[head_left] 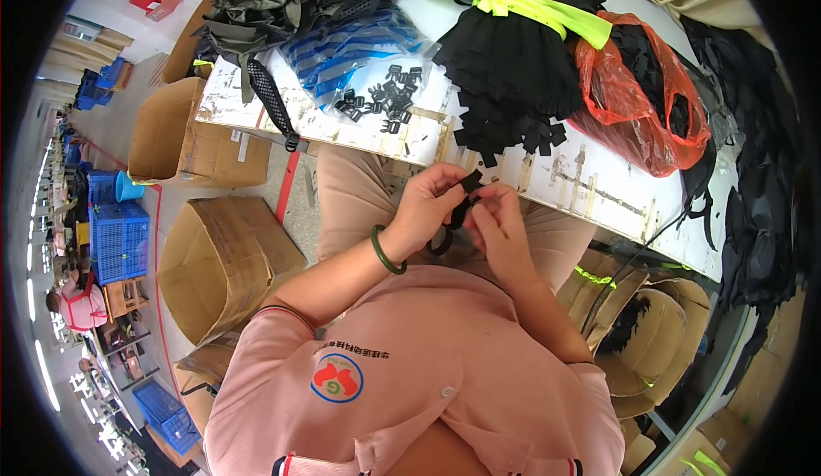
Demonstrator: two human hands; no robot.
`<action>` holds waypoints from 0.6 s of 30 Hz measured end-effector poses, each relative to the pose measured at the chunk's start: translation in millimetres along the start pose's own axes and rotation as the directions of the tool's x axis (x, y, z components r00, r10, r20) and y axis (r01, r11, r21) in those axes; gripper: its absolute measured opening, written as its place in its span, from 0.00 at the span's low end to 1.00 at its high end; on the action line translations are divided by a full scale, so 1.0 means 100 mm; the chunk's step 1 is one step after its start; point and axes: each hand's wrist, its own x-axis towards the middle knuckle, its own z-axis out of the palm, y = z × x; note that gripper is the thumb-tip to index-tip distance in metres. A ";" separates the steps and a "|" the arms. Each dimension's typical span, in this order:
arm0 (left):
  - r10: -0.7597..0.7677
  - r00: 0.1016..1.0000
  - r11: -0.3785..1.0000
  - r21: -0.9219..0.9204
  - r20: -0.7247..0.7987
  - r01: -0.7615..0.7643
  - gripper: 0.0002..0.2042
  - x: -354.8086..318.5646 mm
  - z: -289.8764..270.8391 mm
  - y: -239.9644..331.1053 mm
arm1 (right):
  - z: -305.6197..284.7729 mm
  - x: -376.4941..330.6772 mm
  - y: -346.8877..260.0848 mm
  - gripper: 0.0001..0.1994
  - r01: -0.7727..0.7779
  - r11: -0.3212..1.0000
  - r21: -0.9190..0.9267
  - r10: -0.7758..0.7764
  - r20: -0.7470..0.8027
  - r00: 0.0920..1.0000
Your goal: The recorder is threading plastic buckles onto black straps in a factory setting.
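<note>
My left hand (425, 208) and my right hand (499, 222) are close together over my lap, just in front of the table's near edge. Both pinch a short piece of black webbing strap (470, 182), which hangs down between them. Whether a buckle is on it, I cannot tell. On the table ahead lies a loose pile of small black plastic buckles (389, 98). To its right is a thick bundle of black straps (509, 70), bound with a bright yellow strip (513, 5); the cut ends face me.
The worn white table (590, 172) also bears a clear bag of blue-striped material (355, 48), dark backpacks (274, 5) and a red plastic bag (637, 104) of black pieces. Open cardboard boxes (218, 262) stand at left, another box (654, 339) at right. Further left is a person (81, 303).
</note>
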 end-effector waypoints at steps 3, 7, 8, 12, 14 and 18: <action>0.038 0.999 0.999 -0.021 -0.001 -0.038 0.06 -0.04 0.05 0.01 | 0.05 -0.01 -0.02 0.08 -0.044 0.991 0.124 0.047 -0.019 0.999; 0.158 0.987 0.987 -0.021 -0.011 -0.158 0.07 -0.03 0.06 -0.06 | 0.03 0.00 -0.01 0.08 -0.092 0.968 0.234 0.096 -0.009 0.995; 0.157 0.987 0.987 -0.020 -0.011 -0.157 0.07 -0.03 0.05 -0.07 | 0.04 0.00 -0.01 0.08 -0.105 0.956 0.272 0.113 -0.015 0.993; 0.277 0.961 0.945 0.183 -0.016 -0.270 0.08 -0.04 0.06 -0.05 | 0.02 0.02 0.05 0.09 -0.082 0.948 0.308 0.096 -0.030 0.995; 0.312 0.950 0.927 0.227 -0.026 -0.298 0.08 -0.04 0.05 -0.05 | 0.03 0.00 0.00 0.09 -0.105 0.939 0.326 0.112 -0.004 0.994; 0.254 0.965 0.940 0.251 -0.059 -0.232 0.08 -0.04 0.06 -0.01 | 0.03 -0.01 -0.02 0.09 -0.150 0.920 0.362 0.145 0.040 0.989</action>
